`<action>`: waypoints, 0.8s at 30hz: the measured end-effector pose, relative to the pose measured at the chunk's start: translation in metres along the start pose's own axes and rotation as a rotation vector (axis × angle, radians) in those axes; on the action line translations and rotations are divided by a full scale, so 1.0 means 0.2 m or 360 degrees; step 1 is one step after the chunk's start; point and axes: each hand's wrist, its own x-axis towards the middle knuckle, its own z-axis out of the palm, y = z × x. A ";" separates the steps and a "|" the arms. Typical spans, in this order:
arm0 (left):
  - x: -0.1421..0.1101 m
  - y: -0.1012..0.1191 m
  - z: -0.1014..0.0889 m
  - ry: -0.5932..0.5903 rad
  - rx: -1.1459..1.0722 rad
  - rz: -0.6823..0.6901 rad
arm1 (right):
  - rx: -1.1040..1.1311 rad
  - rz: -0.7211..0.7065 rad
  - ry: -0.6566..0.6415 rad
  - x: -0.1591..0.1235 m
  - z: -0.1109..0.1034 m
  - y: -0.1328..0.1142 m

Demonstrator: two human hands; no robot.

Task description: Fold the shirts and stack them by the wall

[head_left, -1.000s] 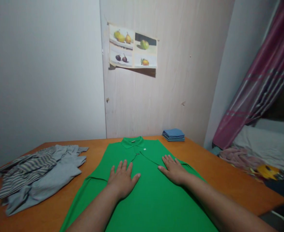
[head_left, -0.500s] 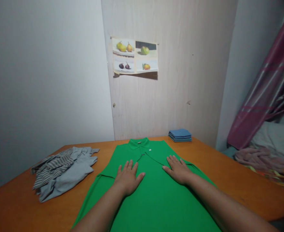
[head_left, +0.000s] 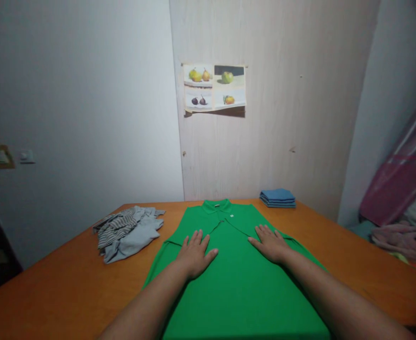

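A green polo shirt (head_left: 236,283) lies spread on the orange table, its collar toward the wall and its hem toward me. The sleeves are folded in over the body, with their edges meeting near the chest. My left hand (head_left: 195,255) rests flat on the left sleeve, fingers spread and thumb pointing inward. On the right sleeve, my right hand (head_left: 270,243) lies palm down with its fingers stretched out. Neither hand grips the cloth.
The orange table (head_left: 62,288) reaches toward the wall. Crumpled grey and striped clothes (head_left: 130,231) lie at the left. A stack of folded blue cloth (head_left: 278,198) sits at the back right. Fruit pictures (head_left: 215,88) hang on the wall; a pink curtain (head_left: 395,179) hangs at the right.
The view has turned left, so everything appears shifted rightward and a wall switch now shows. Both hands stay flat on the shirt in nearly the same places.
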 end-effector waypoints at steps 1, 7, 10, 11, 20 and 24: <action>-0.03 -0.02 0.00 -0.0009 -0.0008 -0.0015 | 0.0003 -0.0002 0.0003 0.00 0.00 0.00; -0.21 -0.14 -0.02 -0.0049 -0.0106 -0.0096 | -0.0021 -0.0002 -0.0015 0.02 0.00 0.01; -0.29 -0.19 -0.05 -0.0022 -0.0231 -0.0137 | -0.0019 0.0000 -0.0016 0.01 -0.02 0.02; -0.32 -0.20 -0.06 -0.0005 -0.0266 -0.0156 | -0.0005 0.0001 -0.0009 0.00 -0.03 0.02; -0.55 -0.24 -0.06 0.0328 -0.0625 -0.0148 | 0.0442 -0.0259 0.0149 -0.37 -0.01 -0.04; -0.60 -0.23 -0.01 0.0571 -0.0690 -0.0071 | 0.0853 -0.0333 0.0531 -0.57 -0.01 -0.06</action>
